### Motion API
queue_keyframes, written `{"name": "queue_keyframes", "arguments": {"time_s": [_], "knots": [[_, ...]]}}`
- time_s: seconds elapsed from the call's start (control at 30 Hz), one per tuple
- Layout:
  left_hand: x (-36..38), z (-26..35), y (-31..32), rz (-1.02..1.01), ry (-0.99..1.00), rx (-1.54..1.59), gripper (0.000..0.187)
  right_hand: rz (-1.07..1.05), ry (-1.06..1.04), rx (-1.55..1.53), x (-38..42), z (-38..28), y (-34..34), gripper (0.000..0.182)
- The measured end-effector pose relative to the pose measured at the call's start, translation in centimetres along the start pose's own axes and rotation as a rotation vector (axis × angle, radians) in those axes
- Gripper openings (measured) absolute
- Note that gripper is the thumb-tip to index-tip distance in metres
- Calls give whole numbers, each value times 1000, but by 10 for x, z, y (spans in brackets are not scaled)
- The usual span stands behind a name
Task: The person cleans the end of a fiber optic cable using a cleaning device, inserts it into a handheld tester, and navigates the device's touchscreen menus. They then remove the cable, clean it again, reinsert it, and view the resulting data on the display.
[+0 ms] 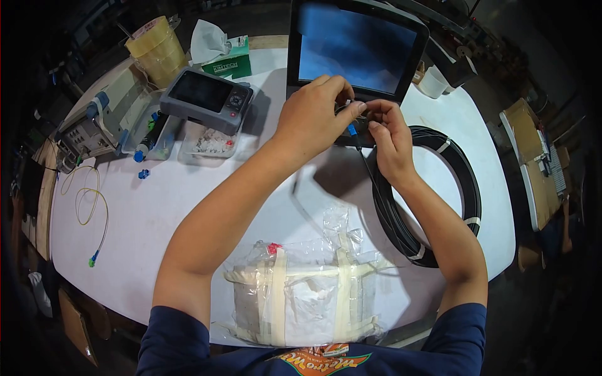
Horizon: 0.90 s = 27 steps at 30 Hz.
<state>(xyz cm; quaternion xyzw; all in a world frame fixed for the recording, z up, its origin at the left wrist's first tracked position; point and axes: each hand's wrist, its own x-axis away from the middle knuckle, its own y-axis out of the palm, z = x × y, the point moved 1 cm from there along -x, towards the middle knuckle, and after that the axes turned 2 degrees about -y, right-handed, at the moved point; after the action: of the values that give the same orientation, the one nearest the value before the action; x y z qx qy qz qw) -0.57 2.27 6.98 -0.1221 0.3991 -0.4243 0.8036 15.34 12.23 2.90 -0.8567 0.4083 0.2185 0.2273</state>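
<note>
On the white table [157, 207], near its far edge before the screen [357, 47], left hand [313, 119] and right hand [389, 141] pinch the blue-tipped cable end [353, 130], apparently mid-work, its black coil [439, 200] lying taped by the right edge.

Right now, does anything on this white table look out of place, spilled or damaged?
Nothing looks spilled or broken. One loose blue cap lies alone on the table, apart from the clear tray. The yellow cable sprawls in loose loops at the left edge, unlike the black cable coil, which is neatly taped.
</note>
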Motion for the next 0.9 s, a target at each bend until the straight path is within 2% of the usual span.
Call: {"name": "queue_keyframes", "arguments": {"time_s": [0.3, 0.43, 0.53, 0.6, 0.63, 0.7, 0.9], "knots": [[-3, 1, -9, -116, 48, -37, 20, -38, 28, 29, 1, -2, -1, 21], [-2, -2, -8, -138, 39, 10, 24, -8, 26, 76, 1, -2, 2, 18], [0, -4, -2, -89, 20, 68, 27, 2, 65, 51, 1, -5, 3, 18], [0, -2, 2, 78, 103, 26, 29, 0, 82, 21, 0, -3, 2, 19], [0, -1, 1, 78, 102, 26, 29, -18, 77, 15, 0, -2, 0, 19], [1, 1, 2, 9, -6, 13, 27, -34, 77, 10, 1, -1, -1, 20], [-3, 0, -8, -119, 6, -1, 23, -35, 46, 29, 0, -2, -2, 25]]}}
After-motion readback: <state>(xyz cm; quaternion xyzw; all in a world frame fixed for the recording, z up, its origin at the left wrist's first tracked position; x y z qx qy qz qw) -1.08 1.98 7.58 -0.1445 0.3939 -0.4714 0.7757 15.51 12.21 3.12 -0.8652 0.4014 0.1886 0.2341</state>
